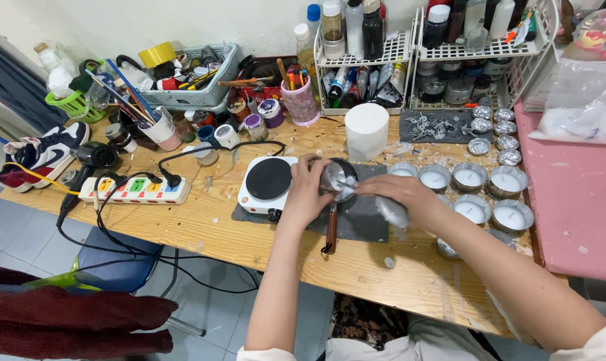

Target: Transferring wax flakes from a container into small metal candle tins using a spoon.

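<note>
My left hand point(306, 189) grips the side of a small metal pot point(338, 178) with a wooden handle point(331, 230) that points toward me. It rests on a dark grey mat point(363, 220) next to a white single hot plate point(268, 182). My right hand point(398, 195) holds a clear plastic bag point(391, 212) against the pot's rim, with the bag hanging down under my palm. Several round metal tins of white wax point(469, 178) sit just right of my hands.
A white wax cylinder point(366, 131) stands behind the pot. Wire racks of bottles point(363, 47) line the back wall. A power strip point(134, 190), hair dryer point(92, 157), brush cups and a basket fill the left. A pink board point(577, 200) lies on the right.
</note>
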